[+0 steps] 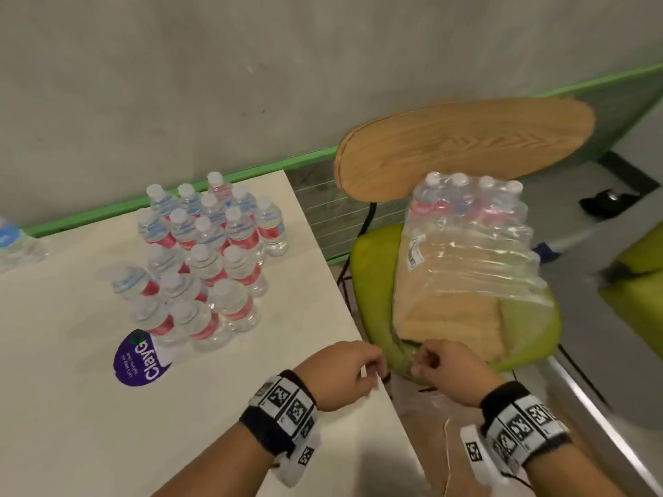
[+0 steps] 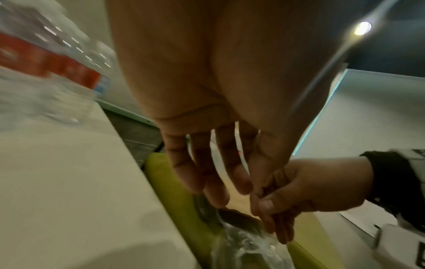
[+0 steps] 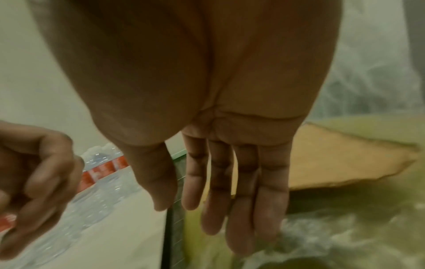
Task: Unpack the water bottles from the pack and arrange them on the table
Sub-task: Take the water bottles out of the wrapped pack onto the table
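Several clear water bottles (image 1: 201, 260) with red labels stand grouped on the white table (image 1: 107, 425). The pack's plastic wrap (image 1: 477, 260) lies on a green chair seat (image 1: 373, 267) over a cardboard tray (image 1: 448, 324). A few bottles (image 1: 466, 195) stay inside at its far end. My left hand (image 1: 376, 364) hovers by the table's corner, fingers loose (image 2: 218, 182), holding nothing. My right hand (image 1: 425, 360) is just right of it, over the wrap's near edge (image 2: 248, 249). Its fingers (image 3: 218, 209) point straight down, empty.
A wooden chair back (image 1: 462, 145) rises behind the pack. A purple round sticker (image 1: 141, 360) lies on the table in front of the bottles. One more bottle (image 1: 18, 242) shows at the far left edge. A black object (image 1: 606, 202) lies on the floor.
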`<state>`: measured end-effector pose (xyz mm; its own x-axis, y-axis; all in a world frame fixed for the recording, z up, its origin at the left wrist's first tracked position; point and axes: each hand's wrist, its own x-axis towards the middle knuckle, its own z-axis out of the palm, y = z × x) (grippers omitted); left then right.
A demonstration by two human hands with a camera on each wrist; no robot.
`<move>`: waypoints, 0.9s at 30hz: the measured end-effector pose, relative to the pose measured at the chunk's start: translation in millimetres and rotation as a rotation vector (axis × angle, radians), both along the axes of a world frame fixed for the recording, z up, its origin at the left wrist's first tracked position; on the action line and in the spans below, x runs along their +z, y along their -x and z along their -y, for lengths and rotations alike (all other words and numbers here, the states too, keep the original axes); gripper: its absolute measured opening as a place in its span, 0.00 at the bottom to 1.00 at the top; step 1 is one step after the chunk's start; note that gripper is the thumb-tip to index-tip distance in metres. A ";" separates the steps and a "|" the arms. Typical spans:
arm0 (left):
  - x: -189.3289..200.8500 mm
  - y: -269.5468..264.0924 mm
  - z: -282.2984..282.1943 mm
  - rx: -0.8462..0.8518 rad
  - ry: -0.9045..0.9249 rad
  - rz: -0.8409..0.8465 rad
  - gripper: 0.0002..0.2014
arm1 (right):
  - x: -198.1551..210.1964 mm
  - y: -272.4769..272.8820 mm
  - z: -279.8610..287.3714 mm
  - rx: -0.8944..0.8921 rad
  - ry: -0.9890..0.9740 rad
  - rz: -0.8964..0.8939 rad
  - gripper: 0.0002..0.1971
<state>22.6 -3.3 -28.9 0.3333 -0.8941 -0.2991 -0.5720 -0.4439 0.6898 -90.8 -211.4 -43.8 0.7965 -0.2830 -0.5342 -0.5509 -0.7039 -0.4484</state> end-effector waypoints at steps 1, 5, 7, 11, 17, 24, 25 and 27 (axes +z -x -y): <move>-4.4 3.9 21.8 -0.031 -0.012 0.003 0.06 | -0.3 2.8 13.9 -0.008 0.026 -0.004 0.04; -15.5 14.1 101.1 -0.051 -0.060 -0.051 0.10 | 3.1 5.2 60.3 -0.098 0.093 -0.021 0.06; -19.9 12.6 134.4 0.002 -0.069 -0.094 0.14 | 2.8 -0.7 79.3 -0.181 0.089 0.021 0.08; -20.6 0.8 189.1 0.102 -0.142 0.016 0.16 | 2.8 -22.8 114.0 -0.197 0.066 -0.079 0.15; -18.7 -37.9 261.0 0.213 -0.181 0.163 0.18 | 11.7 -80.4 152.7 -0.496 -0.193 0.374 0.14; -18.4 -79.2 303.7 0.294 -0.078 0.233 0.09 | -2.2 -126.0 191.5 -0.372 0.063 0.149 0.14; -17.8 -82.8 307.9 0.326 -0.016 0.223 0.10 | -2.0 -130.1 194.5 -0.352 0.017 0.058 0.13; -11.0 -87.3 311.8 0.363 0.109 0.246 0.10 | 3.6 -134.5 200.1 -0.251 0.014 -0.099 0.13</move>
